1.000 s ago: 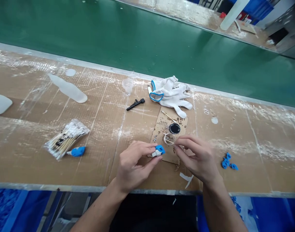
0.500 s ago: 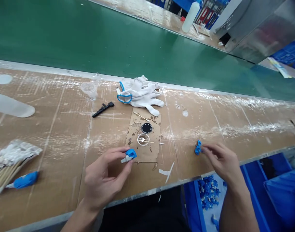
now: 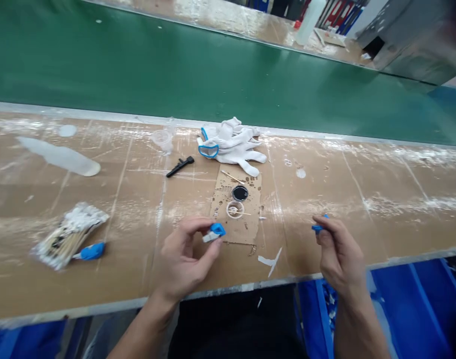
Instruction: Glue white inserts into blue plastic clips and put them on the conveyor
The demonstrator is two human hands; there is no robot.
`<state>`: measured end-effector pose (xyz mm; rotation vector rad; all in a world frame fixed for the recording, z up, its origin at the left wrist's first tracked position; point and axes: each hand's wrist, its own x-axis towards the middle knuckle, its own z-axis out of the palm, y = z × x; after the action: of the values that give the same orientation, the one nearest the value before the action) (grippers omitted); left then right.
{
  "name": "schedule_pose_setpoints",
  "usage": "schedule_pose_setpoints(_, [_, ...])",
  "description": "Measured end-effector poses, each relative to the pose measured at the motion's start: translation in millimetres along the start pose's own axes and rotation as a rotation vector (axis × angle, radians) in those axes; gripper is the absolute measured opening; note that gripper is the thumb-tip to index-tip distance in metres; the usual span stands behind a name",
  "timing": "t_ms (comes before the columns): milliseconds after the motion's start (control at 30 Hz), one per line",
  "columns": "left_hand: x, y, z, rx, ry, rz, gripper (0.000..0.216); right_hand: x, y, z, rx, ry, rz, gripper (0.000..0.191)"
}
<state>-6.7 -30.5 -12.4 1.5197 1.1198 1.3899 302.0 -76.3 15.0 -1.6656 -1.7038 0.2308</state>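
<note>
Between the thumb and fingertips of my left hand is a small blue and white plastic part, held just above the front left of a stained cardboard piece. On that cardboard stand a small cup of black liquid and a clear cup with a cotton swab across it. Another cotton swab lies behind them. Off to the right, my right hand pinches a small blue part, mostly covered by the fingers.
White gloves and a black tool lie toward the back. At left are a bag of cotton swabs, a blue-bodied object and a translucent bottle. A green belt runs behind; blue bins sit below the front edge.
My right hand has closed around the blue part that stood at its fingertips. My left hand keeps its hold on the blue and white part. The view has swung left.
</note>
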Motion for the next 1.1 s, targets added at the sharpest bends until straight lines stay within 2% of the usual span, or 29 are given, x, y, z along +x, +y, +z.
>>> schedule_pose_setpoints(167, [0, 17, 10, -0.116, -0.03, -0.126, 0.028, 6, -63, 46, 0.396, -0.228, -0.138, 0.029])
schedule_pose_setpoints(300, [-5, 22, 9, -0.186, -0.028, -0.176, 0.027, 13, -87, 60, 0.582, -0.305, -0.127, 0.031])
schedule_pose_setpoints(467, [-11, 20, 6, -0.333, -0.089, -0.199, 0.038, 16, -92, 61, 0.556, -0.343, -0.154, 0.028])
schedule_pose_setpoints(633, [-12, 23, 9, -0.304, -0.162, -0.197, 0.04, 13, -93, 62, 0.582, -0.292, -0.161, 0.018])
schedule_pose_setpoints(733, [-13, 26, 11, -0.248, -0.147, -0.165, 0.033, 13, -94, 60, 0.536, -0.246, -0.168, 0.017])
schedule_pose_setpoints(867, [-14, 29, 10, -0.191, -0.136, -0.11, 0.028, 14, -92, 58, 0.517, -0.255, -0.139, 0.017])
schedule_pose_setpoints(1000, [-16, 33, 8, -0.177, -0.13, -0.024, 0.029, 10, -94, 62, 0.603, -0.212, -0.038, 0.023])
schedule_pose_setpoints(1100, [-20, 37, 10, -0.246, -0.105, -0.013, 0.026, 3, -98, 66, 0.676, -0.246, 0.016, 0.025])
